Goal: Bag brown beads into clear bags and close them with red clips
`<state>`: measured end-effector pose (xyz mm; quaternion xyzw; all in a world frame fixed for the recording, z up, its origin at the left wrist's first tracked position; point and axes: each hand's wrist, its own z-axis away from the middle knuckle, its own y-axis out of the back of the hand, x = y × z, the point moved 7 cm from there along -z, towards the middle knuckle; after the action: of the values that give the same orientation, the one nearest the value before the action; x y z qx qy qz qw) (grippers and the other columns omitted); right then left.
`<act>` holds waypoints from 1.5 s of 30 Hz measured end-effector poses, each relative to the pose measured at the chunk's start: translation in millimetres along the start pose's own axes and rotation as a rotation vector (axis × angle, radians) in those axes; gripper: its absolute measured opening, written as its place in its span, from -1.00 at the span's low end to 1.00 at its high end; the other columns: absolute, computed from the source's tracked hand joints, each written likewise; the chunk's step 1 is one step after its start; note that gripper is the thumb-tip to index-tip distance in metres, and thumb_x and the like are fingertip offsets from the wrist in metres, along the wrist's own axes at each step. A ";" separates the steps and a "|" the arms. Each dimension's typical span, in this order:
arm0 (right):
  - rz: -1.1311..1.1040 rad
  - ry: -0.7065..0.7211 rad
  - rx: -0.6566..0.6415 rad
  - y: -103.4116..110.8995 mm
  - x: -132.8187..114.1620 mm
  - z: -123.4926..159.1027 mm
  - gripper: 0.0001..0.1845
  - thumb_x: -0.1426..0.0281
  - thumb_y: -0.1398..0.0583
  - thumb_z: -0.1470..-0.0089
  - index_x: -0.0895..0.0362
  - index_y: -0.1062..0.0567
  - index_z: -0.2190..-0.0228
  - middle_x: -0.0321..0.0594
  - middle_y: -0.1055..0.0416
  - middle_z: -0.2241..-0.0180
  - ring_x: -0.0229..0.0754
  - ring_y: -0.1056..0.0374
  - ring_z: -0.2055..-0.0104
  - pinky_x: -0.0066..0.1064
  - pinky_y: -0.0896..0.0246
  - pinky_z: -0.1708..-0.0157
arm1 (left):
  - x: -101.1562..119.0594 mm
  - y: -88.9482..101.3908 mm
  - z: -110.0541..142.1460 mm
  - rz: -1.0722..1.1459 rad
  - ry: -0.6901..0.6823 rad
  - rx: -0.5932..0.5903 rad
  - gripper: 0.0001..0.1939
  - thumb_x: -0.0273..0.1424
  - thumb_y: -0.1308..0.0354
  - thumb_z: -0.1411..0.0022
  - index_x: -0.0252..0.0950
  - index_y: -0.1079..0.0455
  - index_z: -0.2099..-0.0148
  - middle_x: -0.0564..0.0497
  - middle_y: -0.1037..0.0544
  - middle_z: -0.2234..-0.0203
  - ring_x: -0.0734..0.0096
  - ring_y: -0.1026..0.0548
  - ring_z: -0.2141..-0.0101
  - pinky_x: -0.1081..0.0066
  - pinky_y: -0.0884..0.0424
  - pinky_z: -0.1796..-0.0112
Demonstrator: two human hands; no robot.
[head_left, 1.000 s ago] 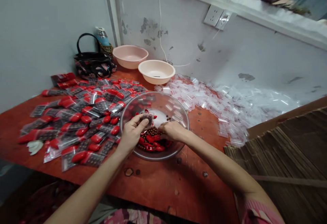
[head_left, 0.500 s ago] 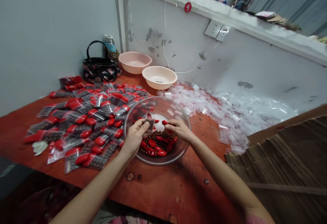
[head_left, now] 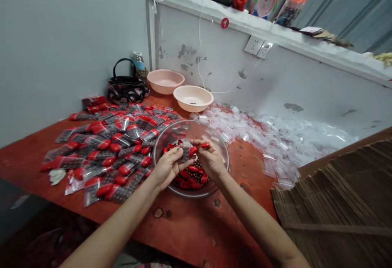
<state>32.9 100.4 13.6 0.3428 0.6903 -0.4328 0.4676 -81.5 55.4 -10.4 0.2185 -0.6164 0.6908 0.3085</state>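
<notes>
- Our left hand (head_left: pixel 167 169) is closed on a small clear bag (head_left: pixel 185 151), pinching it between thumb and fingers above the middle of the bowl, with dark beads showing inside.
- Our right hand (head_left: pixel 210 160) is closed too, pinching a red piece (head_left: pixel 203 146) between thumb and fingers. The piece lies level, with its near end just beside the bag. We cannot tell whether it has entered the bag's mouth.
- Both hands are close together above a glass bowl (head_left: pixel 190 124), and neither rests on its rim.
- Loose dark beads (head_left: pixel 197 164) and more red pieces (head_left: pixel 191 184) lie together in the bottom of the bowl, below our hands.
- The bowl stands on an orange-red table (head_left: pixel 196 227).
- To the left of the bowl, just beside it, filled bags (head_left: pixel 104 153) lie in a wide heap, each showing a red piece and dark beads.
- To the right, a drift of empty clear bags (head_left: pixel 260 133) runs along the wall.
- Beyond the bowl stand two pink basins (head_left: pixel 165 81) (head_left: pixel 192 98), side by side.
- Behind the filled bags sits a black patterned handbag (head_left: pixel 126 90), with a bottle (head_left: pixel 139 62) just behind it.
- A stack of cardboard (head_left: pixel 337 194) stands beside the table at lower right.
- A double wall socket (head_left: pixel 254 45) sits on the chipped wall (head_left: pixel 275 80) below a shelf (head_left: pixel 269 31), and a white cord (head_left: pixel 199 43) hangs down.
</notes>
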 end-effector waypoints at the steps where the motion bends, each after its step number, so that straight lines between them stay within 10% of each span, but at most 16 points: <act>1: 0.086 0.014 -0.029 -1.3 -2.9 3.3 -0.85 0.38 -0.18 0.07 0.10 -0.31 0.39 -0.19 -0.39 0.17 -0.16 -0.27 0.06 -0.25 -0.13 0.05 | 1.4 2.2 -0.4 0.018 -0.025 0.016 -0.93 -0.47 -0.10 -0.10 -0.34 -0.38 0.32 -0.01 -0.51 0.34 0.41 -0.47 0.28 0.28 -0.43 0.17; 7: 0.600 0.114 -0.239 -10.3 -30.2 20.2 -0.63 0.35 -0.25 0.15 0.12 -0.39 0.22 -0.15 -0.35 0.11 -0.13 -0.24 0.05 -0.24 -0.09 0.01 | -0.1 5.7 -2.9 -0.067 -0.095 0.047 -0.86 -0.43 -0.13 -0.07 -0.33 -0.35 0.27 0.01 -0.51 0.34 0.45 -0.47 0.34 0.33 -0.44 0.22; 12: 0.348 -0.250 -0.078 10.8 -10.5 10.7 -0.68 0.19 -0.10 -0.01 0.15 -0.43 0.28 -0.22 -0.44 0.41 -0.24 -0.40 0.39 -0.39 -0.36 0.40 | 5.0 -2.1 0.8 -0.401 -0.257 0.013 -0.75 -0.32 -0.09 -0.09 -0.31 -0.34 0.17 -0.02 -0.50 0.28 0.36 -0.46 0.28 0.33 -0.37 0.18; 16: 0.070 -0.576 -0.226 6.6 17.1 13.9 -0.69 0.28 -0.22 0.08 0.26 -0.44 0.33 -0.21 -0.43 0.54 -0.28 -0.39 0.52 -0.51 -0.32 0.51 | 16.9 -10.6 11.2 -0.846 -0.448 0.041 -0.77 -0.32 -0.03 -0.13 -0.25 -0.38 0.17 0.00 -0.51 0.30 0.30 -0.43 0.21 0.35 -0.29 0.13; 22: -0.231 -0.649 -0.310 3.7 26.2 25.5 -0.67 0.40 -0.30 0.21 0.20 -0.38 0.33 -0.30 -0.40 0.48 -0.31 -0.39 0.45 -0.49 -0.31 0.43 | 19.4 -25.1 18.0 -0.934 -0.494 -0.019 -0.75 -0.36 0.01 -0.15 -0.23 -0.38 0.13 -0.01 -0.51 0.26 0.29 -0.43 0.19 0.38 -0.29 0.14; 32: 0.261 -0.058 -0.081 26.6 -33.2 10.8 -0.66 0.44 -0.29 0.21 0.10 -0.34 0.32 -0.28 -0.41 0.37 -0.25 -0.37 0.30 -0.41 -0.28 0.28 | 11.9 -7.7 10.0 -0.914 -0.417 0.065 -0.74 -0.32 -0.03 -0.11 -0.23 -0.42 0.16 0.00 -0.52 0.23 0.27 -0.44 0.19 0.35 -0.32 0.14; 45: 1.054 0.401 -0.361 -9.8 -52.4 24.0 -0.74 0.40 -0.18 0.04 0.10 -0.38 0.22 -0.23 -0.41 0.35 -0.25 -0.33 0.34 -0.45 -0.21 0.31 | 15.1 -13.8 15.7 -1.033 -0.516 0.049 -0.77 -0.39 -0.08 -0.08 -0.19 -0.47 0.19 0.03 -0.55 0.25 0.27 -0.47 0.23 0.36 -0.33 0.16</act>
<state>49.9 71.0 61.2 0.6297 0.5646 0.0553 0.5307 -83.9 42.9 12.1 0.6595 -0.4691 0.3888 0.4403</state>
